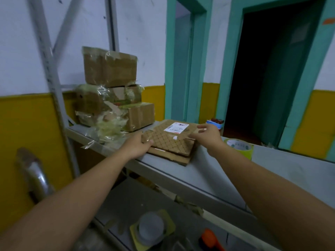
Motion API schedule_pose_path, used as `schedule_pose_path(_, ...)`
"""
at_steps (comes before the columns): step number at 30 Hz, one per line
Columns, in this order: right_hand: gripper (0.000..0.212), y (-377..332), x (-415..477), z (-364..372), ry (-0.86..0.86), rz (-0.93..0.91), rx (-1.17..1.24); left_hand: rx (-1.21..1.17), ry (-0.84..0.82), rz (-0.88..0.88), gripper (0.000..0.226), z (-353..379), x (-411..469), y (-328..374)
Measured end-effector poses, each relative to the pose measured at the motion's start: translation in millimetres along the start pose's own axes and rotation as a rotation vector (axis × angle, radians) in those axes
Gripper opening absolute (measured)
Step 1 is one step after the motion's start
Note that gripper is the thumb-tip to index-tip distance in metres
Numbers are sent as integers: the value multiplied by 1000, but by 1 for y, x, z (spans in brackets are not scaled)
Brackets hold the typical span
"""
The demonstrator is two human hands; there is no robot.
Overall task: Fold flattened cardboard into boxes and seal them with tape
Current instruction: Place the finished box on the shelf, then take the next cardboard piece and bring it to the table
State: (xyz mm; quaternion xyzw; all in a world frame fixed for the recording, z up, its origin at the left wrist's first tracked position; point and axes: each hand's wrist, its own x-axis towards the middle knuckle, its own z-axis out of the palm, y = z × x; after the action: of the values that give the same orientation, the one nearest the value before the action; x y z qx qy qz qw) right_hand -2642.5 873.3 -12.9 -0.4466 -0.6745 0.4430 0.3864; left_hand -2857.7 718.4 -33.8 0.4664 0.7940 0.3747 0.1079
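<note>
**Present condition.** The top sheet of flattened cardboard (168, 140) lies on a short stack of further sheets (181, 158), at the near edge of the tabletop (208, 171). The left hand (139, 144) pinches the sheet's near-left corner with the thumb on top; the fingers beneath are hidden. The right hand (208, 135) has its fingers spread apart at the sheet's right edge, and we see no firm clamp there.

**Hazards, as we judge them.**

1. Double pick. The sheets sit closely stacked. If the left pinch catches more than the top sheet, two will rise together and folding will stall.
2. Stack slide. The stack overhangs the tabletop's edge slightly. A lift that drags sideways could push the lower sheets off onto the shelf below.
3. One-sided lift. While the right hand has not closed on its edge, pulling with the left alone may bend or tear the corner.
4. Snagging. Loose tape film (108, 129) trails from the sealed boxes (110, 73) just left of the stack. A sheet swung that way could stick to it and disturb the pile.
5. Tape displaced. The tape roll (239, 147) stands just beside the right wrist, and a wide outward sweep could knock it away before sealing.
</note>
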Motion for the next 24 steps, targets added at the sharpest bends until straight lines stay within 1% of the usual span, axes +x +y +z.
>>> schedule_pose_path(2,84,6,10,7,69,59,242,-158,71,-47,60,2,6,1)
schedule_pose_path(3,88,6,14,11,74,76,345,-227,117,-53,57,2,8,4)
schedule_pose_path(4,87,4,15,13,56,100,422,-276,153,-41,44,1,10,6)
schedule_pose_path(5,81,0,14,15,34,121,480,-311,174,-18,27,-1,12,9)
schedule_pose_path(6,73,-5,10,13,15,136,506,-359,185,-3,18,-4,11,12)
schedule_pose_path(7,66,-11,8,10,4,120,529,-422,186,9,17,-10,9,18)
schedule_pose_path(9,68,-29,-2,-6,-12,15,539,-546,168,59,21,-21,3,29)
schedule_pose_path(11,67,-49,-17,-34,-44,-161,550,-618,158,153,29,-29,1,43)
schedule_pose_path(12,75,-58,-24,-50,-71,-248,527,-633,158,215,34,-30,0,54)
schedule_pose_path(13,79,-67,-31,-66,-87,-344,492,-643,158,279,39,-28,0,67)
schedule_pose_path(15,81,-79,-42,-103,-62,-492,401,-679,115,383,50,-17,2,99)
schedule_pose_path(17,81,-83,-50,-144,-12,-571,317,-759,17,446,65,-2,8,133)
schedule_pose_path(18,76,-81,-52,-166,33,-585,265,-805,-35,459,75,8,8,152)
schedule_pose_path(20,59,-73,-57,-209,125,-588,162,-879,-110,442,100,35,11,193)
schedule_pose_path(21,51,-66,-59,-230,158,-575,136,-921,-133,412,103,52,12,216)
schedule_pose_path(22,46,-57,-59,-250,194,-542,117,-945,-149,399,95,70,13,239)
schedule_pose_path(24,42,-36,-57,-289,276,-455,98,-932,-164,438,52,110,14,278)
